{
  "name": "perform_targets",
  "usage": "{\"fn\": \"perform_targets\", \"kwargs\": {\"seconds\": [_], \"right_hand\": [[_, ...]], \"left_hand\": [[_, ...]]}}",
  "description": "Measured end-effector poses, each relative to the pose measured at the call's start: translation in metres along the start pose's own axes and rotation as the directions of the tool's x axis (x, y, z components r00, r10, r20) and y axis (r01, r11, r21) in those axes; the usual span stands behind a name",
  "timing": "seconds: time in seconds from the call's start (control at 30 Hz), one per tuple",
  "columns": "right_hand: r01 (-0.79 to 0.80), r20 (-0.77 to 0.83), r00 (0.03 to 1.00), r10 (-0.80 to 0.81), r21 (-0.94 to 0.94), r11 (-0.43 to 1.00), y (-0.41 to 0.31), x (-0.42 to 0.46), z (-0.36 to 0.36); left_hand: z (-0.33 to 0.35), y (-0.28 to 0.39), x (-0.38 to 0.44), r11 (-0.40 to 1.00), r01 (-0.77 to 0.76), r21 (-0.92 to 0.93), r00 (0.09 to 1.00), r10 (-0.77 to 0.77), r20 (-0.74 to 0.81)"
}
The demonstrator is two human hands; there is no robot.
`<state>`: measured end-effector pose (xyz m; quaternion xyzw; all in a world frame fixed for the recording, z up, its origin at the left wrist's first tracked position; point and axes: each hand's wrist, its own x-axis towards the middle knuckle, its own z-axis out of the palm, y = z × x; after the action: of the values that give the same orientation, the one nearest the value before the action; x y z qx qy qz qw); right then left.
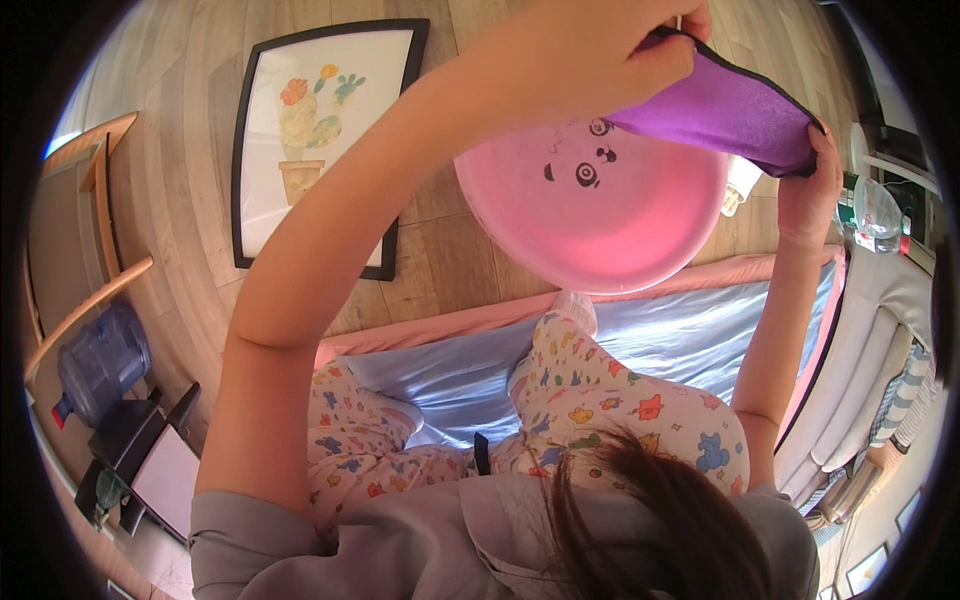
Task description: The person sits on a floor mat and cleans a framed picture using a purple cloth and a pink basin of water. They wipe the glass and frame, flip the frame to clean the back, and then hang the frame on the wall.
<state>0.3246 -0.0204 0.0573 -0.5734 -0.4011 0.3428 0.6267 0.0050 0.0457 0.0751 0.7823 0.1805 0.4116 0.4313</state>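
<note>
A purple cloth with a dark edging (727, 112) is stretched between my two hands above the far right of a round pink plastic basin (637, 225). My left hand (664, 64) pinches its upper left end, near the top of the view. At its right end my right hand (817, 169) grips the dark-edged corner. The basin has a panda face printed on its inside, partly covered by the cloth and my left forearm. Beyond the basin's right rim lies a white container (741, 180), partly hidden by the cloth.
A framed cactus picture (251, 187) lies on the wood floor left of the basin. Blue sheeting with a pink border (675, 326) is under my legs. A clear plastic bottle (874, 214) and grey sofa (847, 337) are at right; a blue water jug (105, 364) is at left.
</note>
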Motion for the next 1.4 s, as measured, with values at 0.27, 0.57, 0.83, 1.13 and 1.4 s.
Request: {"fn": "perform_targets", "kwargs": {"seconds": [0.27, 0.57, 0.83, 1.13, 1.4], "right_hand": [[0.032, 0.005, 0.999, -0.032, -0.248, 0.968, 0.021, 0.017, -0.007], [0.188, 0.374, 0.919, 0.122, -0.692, 0.697, 0.173, 0.009, 0.02], [0.637, 0.637, 0.771, -0.002, -0.771, 0.015, 0.242, -0.058, 0.058], [0.246, 0.234, 0.969, -0.077, -0.907, 0.341, 0.257, -0.09, 0.049], [-0.257, 0.276, 0.86, 0.43, -0.495, 0.83, 0.124, -0.113, 0.111]], "left_hand": [[0.016, -0.041, 0.011, 0.95, 0.276, -0.144, 0.953, -0.29, -0.083], [0.076, -0.145, -0.057, 0.731, 0.682, -0.004, 0.715, -0.669, -0.202], [0.133, -0.163, -0.095, 0.288, 0.748, 0.599, 0.456, -0.877, -0.149], [0.168, -0.146, -0.09, -0.014, 0.914, -0.406, -0.084, -0.985, -0.154], [0.162, -0.162, -0.1, -0.251, 0.181, -0.951, 0.313, -0.902, 0.297]]}}
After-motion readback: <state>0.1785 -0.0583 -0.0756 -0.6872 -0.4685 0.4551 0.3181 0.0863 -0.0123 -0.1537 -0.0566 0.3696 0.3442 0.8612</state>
